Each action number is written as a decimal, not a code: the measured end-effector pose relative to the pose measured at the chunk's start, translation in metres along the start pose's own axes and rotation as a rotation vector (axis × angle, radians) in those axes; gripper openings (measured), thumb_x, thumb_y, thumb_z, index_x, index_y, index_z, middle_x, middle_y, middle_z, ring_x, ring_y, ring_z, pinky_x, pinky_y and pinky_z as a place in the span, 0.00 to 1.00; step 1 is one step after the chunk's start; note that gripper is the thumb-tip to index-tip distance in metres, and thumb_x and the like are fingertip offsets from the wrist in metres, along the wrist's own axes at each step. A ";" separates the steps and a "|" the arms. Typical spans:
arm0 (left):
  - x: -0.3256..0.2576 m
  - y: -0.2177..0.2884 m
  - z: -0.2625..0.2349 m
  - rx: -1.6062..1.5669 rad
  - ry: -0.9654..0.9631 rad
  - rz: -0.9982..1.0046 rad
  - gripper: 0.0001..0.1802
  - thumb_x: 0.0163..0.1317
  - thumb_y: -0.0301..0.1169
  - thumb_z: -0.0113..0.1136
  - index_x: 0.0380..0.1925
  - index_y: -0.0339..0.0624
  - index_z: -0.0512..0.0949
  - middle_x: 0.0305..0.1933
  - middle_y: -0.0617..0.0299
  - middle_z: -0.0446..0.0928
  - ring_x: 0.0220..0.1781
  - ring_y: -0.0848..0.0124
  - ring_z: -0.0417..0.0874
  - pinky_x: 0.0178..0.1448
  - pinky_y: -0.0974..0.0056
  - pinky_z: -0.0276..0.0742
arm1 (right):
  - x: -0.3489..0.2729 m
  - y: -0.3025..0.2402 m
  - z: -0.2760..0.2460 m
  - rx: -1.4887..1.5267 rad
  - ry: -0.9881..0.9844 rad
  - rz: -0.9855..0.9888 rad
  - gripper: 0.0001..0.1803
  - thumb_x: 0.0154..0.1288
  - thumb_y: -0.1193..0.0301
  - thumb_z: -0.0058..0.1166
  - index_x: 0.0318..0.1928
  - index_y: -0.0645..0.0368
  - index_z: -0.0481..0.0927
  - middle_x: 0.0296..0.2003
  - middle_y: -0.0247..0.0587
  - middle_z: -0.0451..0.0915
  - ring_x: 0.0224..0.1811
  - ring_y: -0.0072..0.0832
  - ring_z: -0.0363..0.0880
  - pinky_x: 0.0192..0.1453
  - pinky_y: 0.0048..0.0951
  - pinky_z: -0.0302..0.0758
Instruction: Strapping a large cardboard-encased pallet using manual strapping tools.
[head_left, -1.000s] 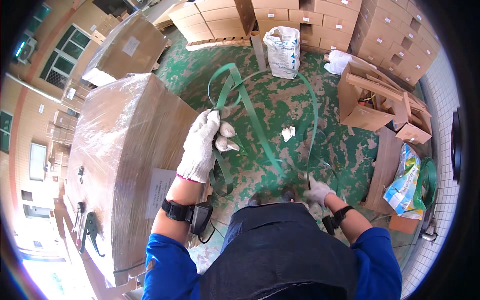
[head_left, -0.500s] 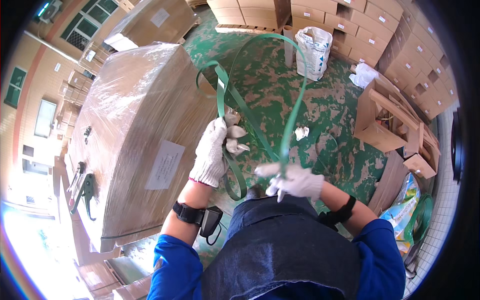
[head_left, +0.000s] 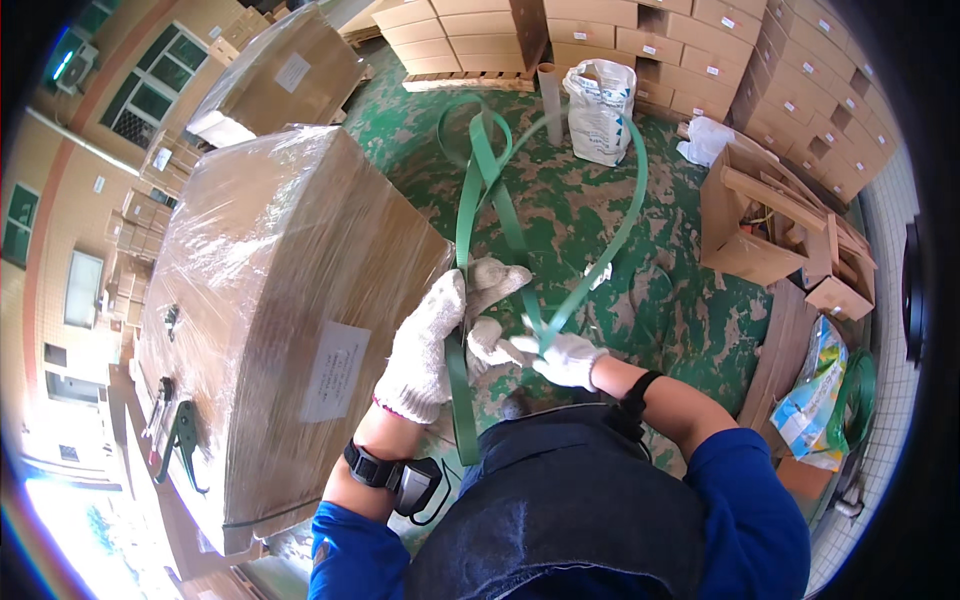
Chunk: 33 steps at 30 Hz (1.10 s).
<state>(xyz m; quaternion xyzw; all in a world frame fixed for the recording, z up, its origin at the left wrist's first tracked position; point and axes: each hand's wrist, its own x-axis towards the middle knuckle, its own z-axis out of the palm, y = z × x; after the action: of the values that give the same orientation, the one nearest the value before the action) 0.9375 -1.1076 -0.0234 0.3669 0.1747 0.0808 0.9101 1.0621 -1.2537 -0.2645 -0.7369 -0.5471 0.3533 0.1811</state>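
A long green strap (head_left: pixel 462 400) loops up in front of me, crosses itself and hangs down past my left hand. My left hand (head_left: pixel 425 345), in a white knitted glove, is closed round the strap beside the wrapped box's corner. My right hand (head_left: pixel 568 360), also gloved, pinches the strap where two runs of it meet, close to the left fingertips. Left of me stands a big carton (head_left: pixel 300 220) wrapped in clear film, with a white label (head_left: pixel 335 370) on its side. A green-handled hand tool (head_left: pixel 183 435) and a smaller metal tool (head_left: pixel 160 395) lie on top.
A white sack (head_left: pixel 600 115) and a cardboard tube (head_left: pixel 549 103) stand ahead. Stacked cartons (head_left: pixel 680 55) line the back. An open carton (head_left: pixel 735 225) with scraps sits at right, near a coil of green strap (head_left: pixel 858 395). A crumpled white scrap (head_left: pixel 598 276) lies on the floor.
My right hand has moved closer to my left and grips the strap. The strap's loops have shifted and its tail hangs straighter. The view has shifted slightly.
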 end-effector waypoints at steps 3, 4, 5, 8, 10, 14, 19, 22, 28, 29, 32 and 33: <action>0.007 -0.004 -0.011 -0.018 -0.005 -0.039 0.28 0.80 0.47 0.49 0.66 0.34 0.69 0.72 0.39 0.69 0.30 0.73 0.76 0.49 0.50 0.88 | 0.035 -0.030 -0.014 0.107 0.355 -0.179 0.28 0.75 0.60 0.51 0.73 0.43 0.69 0.71 0.59 0.68 0.54 0.58 0.83 0.59 0.49 0.81; 0.008 -0.007 -0.017 0.053 -0.037 0.004 0.29 0.80 0.46 0.49 0.67 0.32 0.68 0.72 0.40 0.70 0.41 0.62 0.81 0.55 0.49 0.86 | 0.040 -0.045 -0.026 0.173 0.198 -0.167 0.28 0.72 0.66 0.50 0.70 0.55 0.70 0.70 0.58 0.71 0.58 0.55 0.81 0.61 0.50 0.78; 0.010 -0.008 -0.017 0.123 -0.072 0.046 0.30 0.80 0.46 0.48 0.68 0.30 0.67 0.71 0.41 0.70 0.52 0.52 0.86 0.60 0.47 0.85 | 0.041 -0.055 -0.039 0.236 0.041 -0.153 0.28 0.69 0.72 0.49 0.68 0.66 0.70 0.68 0.56 0.73 0.62 0.52 0.80 0.64 0.52 0.76; 0.005 -0.007 -0.021 0.230 -0.060 -0.024 0.27 0.81 0.45 0.46 0.65 0.30 0.70 0.66 0.44 0.76 0.49 0.58 0.88 0.58 0.55 0.84 | 0.032 -0.066 -0.051 -0.022 -0.044 -0.058 0.20 0.70 0.67 0.49 0.59 0.59 0.79 0.57 0.51 0.81 0.56 0.46 0.83 0.59 0.46 0.79; 0.000 -0.004 -0.034 0.415 0.044 -0.050 0.26 0.80 0.46 0.48 0.60 0.32 0.70 0.59 0.41 0.81 0.36 0.58 0.90 0.43 0.52 0.88 | 0.017 -0.071 -0.075 -0.173 -0.077 0.034 0.17 0.71 0.62 0.49 0.53 0.51 0.85 0.49 0.46 0.86 0.50 0.42 0.86 0.55 0.42 0.81; -0.021 0.028 -0.064 0.874 0.228 -0.241 0.21 0.80 0.42 0.47 0.59 0.35 0.72 0.47 0.48 0.86 0.27 0.67 0.84 0.37 0.62 0.85 | -0.021 0.025 -0.116 0.098 0.183 0.375 0.16 0.72 0.57 0.49 0.50 0.43 0.87 0.48 0.37 0.88 0.49 0.42 0.86 0.55 0.40 0.81; -0.064 0.038 -0.146 1.947 0.417 -0.422 0.18 0.72 0.43 0.53 0.56 0.49 0.78 0.44 0.45 0.85 0.44 0.50 0.88 0.49 0.48 0.80 | -0.096 0.116 -0.180 -0.425 0.311 0.479 0.20 0.71 0.58 0.54 0.61 0.41 0.81 0.50 0.49 0.86 0.47 0.50 0.85 0.54 0.46 0.80; -0.091 0.048 -0.200 2.247 0.384 -0.548 0.16 0.72 0.43 0.54 0.52 0.50 0.81 0.47 0.45 0.85 0.51 0.44 0.85 0.53 0.44 0.79 | -0.138 0.145 -0.188 0.262 0.822 0.664 0.23 0.72 0.59 0.54 0.65 0.46 0.80 0.53 0.40 0.87 0.48 0.35 0.86 0.55 0.34 0.80; -0.114 0.038 -0.215 2.211 0.564 -0.478 0.16 0.67 0.40 0.59 0.54 0.56 0.80 0.46 0.50 0.84 0.50 0.47 0.86 0.52 0.44 0.80 | -0.213 0.221 -0.169 0.300 0.697 0.770 0.23 0.74 0.61 0.54 0.66 0.49 0.81 0.49 0.35 0.86 0.38 0.28 0.84 0.45 0.32 0.81; -0.118 0.036 -0.212 2.298 0.600 -0.378 0.16 0.67 0.40 0.59 0.55 0.57 0.79 0.48 0.51 0.83 0.49 0.47 0.86 0.51 0.42 0.81 | -0.227 0.226 -0.163 0.295 0.684 0.768 0.23 0.74 0.61 0.54 0.66 0.49 0.81 0.49 0.35 0.86 0.38 0.28 0.84 0.45 0.32 0.81; -0.116 0.038 -0.211 2.349 0.583 -0.357 0.23 0.66 0.39 0.62 0.61 0.61 0.72 0.50 0.53 0.82 0.49 0.47 0.86 0.50 0.42 0.81 | -0.264 0.244 -0.149 0.567 0.889 0.912 0.24 0.75 0.66 0.51 0.69 0.48 0.77 0.47 0.37 0.85 0.32 0.28 0.81 0.34 0.33 0.80; -0.110 0.040 -0.209 2.382 0.561 -0.389 0.25 0.66 0.40 0.62 0.63 0.62 0.71 0.50 0.53 0.82 0.50 0.47 0.86 0.50 0.42 0.82 | -0.278 0.255 -0.143 0.682 0.976 0.897 0.26 0.75 0.69 0.49 0.71 0.47 0.74 0.42 0.36 0.83 0.28 0.26 0.78 0.29 0.31 0.77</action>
<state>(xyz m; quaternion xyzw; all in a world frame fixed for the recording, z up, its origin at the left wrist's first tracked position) 0.7556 -0.9756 -0.1069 0.9035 0.3796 -0.1889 -0.0621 1.2962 -1.5817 -0.2435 -0.8654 0.0886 0.1758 0.4607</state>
